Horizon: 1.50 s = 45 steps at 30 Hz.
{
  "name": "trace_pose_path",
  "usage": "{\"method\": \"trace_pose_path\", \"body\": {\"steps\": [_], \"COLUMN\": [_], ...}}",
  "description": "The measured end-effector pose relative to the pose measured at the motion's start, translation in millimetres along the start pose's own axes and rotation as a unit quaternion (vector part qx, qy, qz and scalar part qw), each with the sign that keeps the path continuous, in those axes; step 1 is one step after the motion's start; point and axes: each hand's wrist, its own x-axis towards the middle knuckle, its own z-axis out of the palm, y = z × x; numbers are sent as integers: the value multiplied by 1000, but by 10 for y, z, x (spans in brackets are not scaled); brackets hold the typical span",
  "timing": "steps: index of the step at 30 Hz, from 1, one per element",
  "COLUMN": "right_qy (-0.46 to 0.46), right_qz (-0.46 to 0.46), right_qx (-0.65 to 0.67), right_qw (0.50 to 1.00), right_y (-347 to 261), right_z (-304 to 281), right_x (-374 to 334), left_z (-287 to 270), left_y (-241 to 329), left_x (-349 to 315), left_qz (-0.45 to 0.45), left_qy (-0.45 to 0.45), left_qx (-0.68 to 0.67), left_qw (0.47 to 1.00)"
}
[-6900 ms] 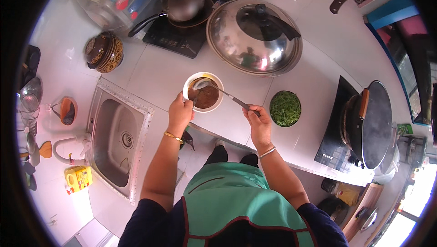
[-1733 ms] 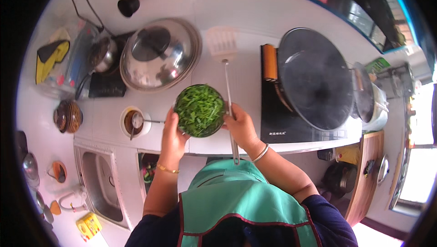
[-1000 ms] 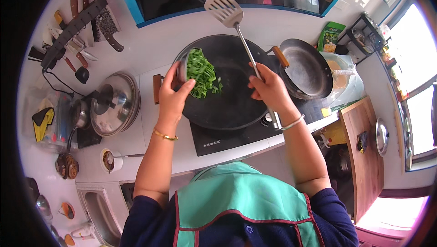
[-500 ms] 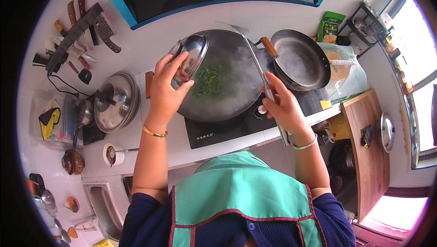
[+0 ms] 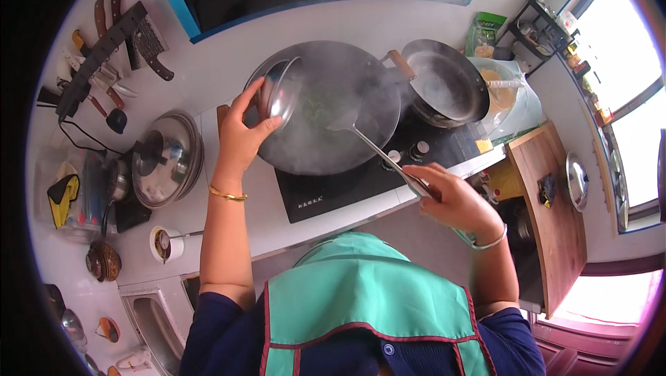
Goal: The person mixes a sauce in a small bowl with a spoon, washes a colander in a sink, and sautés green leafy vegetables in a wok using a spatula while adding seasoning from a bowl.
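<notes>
Right hand (image 5: 459,199): fingers wrapped around the spatula's handle, a firm grip from where I'm watching.
Spatula (image 5: 383,156): plain metal, shiny along the handle, its blade greyed by steam.
Spatula's aim: blade forward and to the left, into the middle of the wok; the long axis cuts a diagonal back to the right hand, near the counter's front edge.
Left hand (image 5: 243,133): thumb and fingers gripping the steel bowl from its left side, above the wok's left part.
Steel bowl (image 5: 283,95): polished, tipped on its side, mouth facing right over the wok; what is left inside, I can't tell.
Wok (image 5: 295,157): wide, dark, on the black cooktop (image 5: 305,199), chopped greens (image 5: 319,109) lying in the middle, right by the blade; blade on greens or just above, the haze won't show me.
Steam (image 5: 340,74): thick and pale across the wok, softening everything in it.
Frying pan (image 5: 451,88): just right of the wok, dark, its wooden handle (image 5: 402,65) pointing up and left.
White cup (image 5: 177,248): off to the left on the counter, brown contents, a spoon (image 5: 191,234) propped in it, handle toward the right.
Domed lid (image 5: 166,161): silvery, dark knob, left of the wok.
</notes>
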Motion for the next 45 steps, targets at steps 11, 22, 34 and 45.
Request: {"method": "trace_pose_path", "body": {"steps": [11, 22, 34, 45], "right_qy": [-18, 116, 183, 194], "right_qz": [-174, -232, -273, -200], "right_qx": [545, 15, 135, 58], "right_qw": [820, 966, 935, 959], "right_y": [-5, -282, 172, 32], "right_z": [179, 341, 527, 69], "right_x": [203, 453, 1411, 913], "left_z": [-128, -131, -64, -166], "left_y": [-45, -7, -1, 101], "left_x": [-21, 28, 35, -90], "left_qz": [-113, -69, -86, -88], "left_qy": [-3, 6, 49, 72], "left_qx": [-383, -307, -303, -324], "left_qw": [917, 949, 948, 939]}}
